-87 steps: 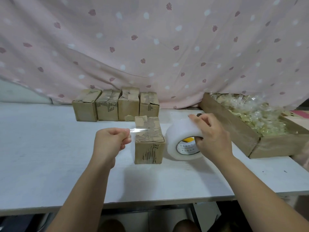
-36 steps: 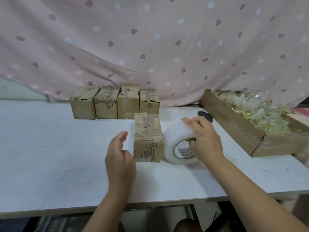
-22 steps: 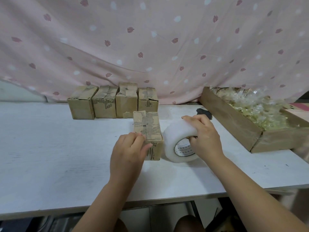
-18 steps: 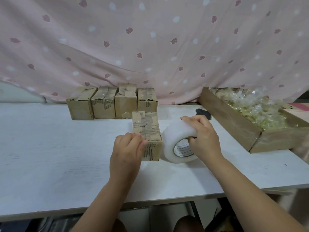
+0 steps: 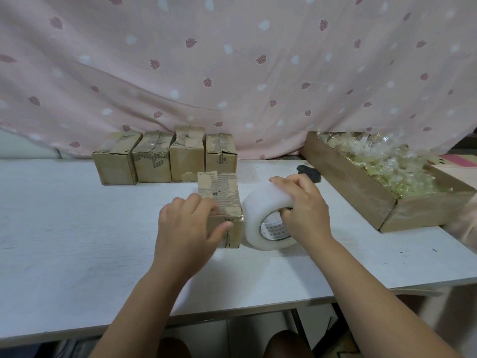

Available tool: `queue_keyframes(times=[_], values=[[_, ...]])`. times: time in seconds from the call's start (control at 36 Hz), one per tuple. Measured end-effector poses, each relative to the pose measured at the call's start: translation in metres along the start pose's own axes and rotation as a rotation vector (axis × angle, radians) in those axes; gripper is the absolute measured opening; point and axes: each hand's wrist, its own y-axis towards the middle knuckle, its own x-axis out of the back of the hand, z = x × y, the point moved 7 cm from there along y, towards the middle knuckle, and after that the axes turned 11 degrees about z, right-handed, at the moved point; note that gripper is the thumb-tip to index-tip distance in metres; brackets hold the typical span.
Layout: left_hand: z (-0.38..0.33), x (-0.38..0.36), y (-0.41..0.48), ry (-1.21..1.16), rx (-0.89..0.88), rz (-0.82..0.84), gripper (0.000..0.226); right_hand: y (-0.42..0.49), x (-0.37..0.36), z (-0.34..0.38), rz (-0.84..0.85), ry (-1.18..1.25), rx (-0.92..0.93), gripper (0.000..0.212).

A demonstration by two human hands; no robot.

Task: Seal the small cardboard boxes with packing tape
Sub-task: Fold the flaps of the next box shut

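Observation:
A small cardboard box (image 5: 225, 192) with old tape strips on its top stands in the middle of the white table (image 5: 64, 228). My left hand (image 5: 187, 226) grips its near left corner, fingers over the top edge and thumb across the front face. Right beside the box stands a big roll of clear packing tape (image 5: 268, 223) on its edge. My right hand (image 5: 304, 210) holds the roll, fingers curled over its top and into the core. A shiny tape strip runs along the box's near top edge.
A row of several small taped cardboard boxes (image 5: 165, 156) lines the back of the table below a pink patterned curtain (image 5: 232, 60). A long cardboard tray (image 5: 346, 177) full of clear-wrapped items lies at the right. A small black object (image 5: 308, 175) sits behind the roll.
My left hand let go of the pulled tape end, dropped to the box's left side, then came onto its near corner. My right hand has stayed on the roll.

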Motion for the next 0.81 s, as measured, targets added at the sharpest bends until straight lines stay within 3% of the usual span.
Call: queue_keyframes(times=[0.08,0.22,0.33,0.44,0.53,0.61,0.81], values=[[-0.025,0.005,0.005,0.114,-0.027,0.06,0.066,0.001,0.0,0.002,-0.012,-0.006,0.008,0.064],[-0.043,-0.032,0.014,0.284,0.029,0.489,0.088,0.0,0.0,0.002,-0.027,-0.029,0.026,0.064],[-0.038,-0.036,0.012,0.334,0.069,0.46,0.089,-0.003,0.003,-0.009,0.036,0.058,0.021,0.068],[-0.037,-0.035,0.014,0.312,0.056,0.483,0.087,-0.014,-0.001,-0.039,0.11,0.377,-0.128,0.076],[-0.035,-0.034,0.016,0.297,0.037,0.503,0.086,-0.031,-0.021,-0.065,0.15,0.623,-0.317,0.05],[-0.033,-0.033,0.015,0.281,0.021,0.49,0.084,-0.038,-0.032,-0.071,0.17,0.649,-0.379,0.031],[-0.032,-0.034,0.013,0.23,0.038,0.428,0.077,-0.038,-0.034,-0.07,0.114,0.603,-0.382,0.03]])
